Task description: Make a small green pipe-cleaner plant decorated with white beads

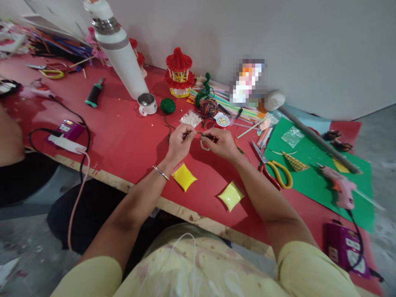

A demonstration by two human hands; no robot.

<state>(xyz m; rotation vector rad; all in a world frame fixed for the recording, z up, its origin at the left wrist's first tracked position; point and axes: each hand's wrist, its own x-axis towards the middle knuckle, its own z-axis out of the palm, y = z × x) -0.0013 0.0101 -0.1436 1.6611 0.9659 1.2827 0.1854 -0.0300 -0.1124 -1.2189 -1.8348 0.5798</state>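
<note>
My left hand (pixel 180 143) and my right hand (pixel 222 142) meet over the middle of the red table, fingertips pinched and a small gap between them. Both pinch a thin dark greenish strand (pixel 199 133), largely hidden by the fingers. Below the right fingertips shows a small pale loop (pixel 204 145); whether it joins the strand I cannot tell. A bag of pearl-white beads (pixel 192 119) lies just beyond the hands, beside a spool with a round label (pixel 222 120). Nearer me are a bright yellow packet (pixel 185 177) and a pale yellow packet (pixel 231 196).
Scissors (pixel 280 174) and a pink glue gun (pixel 340 185) lie right, the gun on green sheet (pixel 360 173). A tall white bottle (pixel 123 57), cup (pixel 147 104), green yarn ball (pixel 168 106) and red lantern-like craft (pixel 179 72) stand behind. Another person's arm (pixel 10 138) is at left.
</note>
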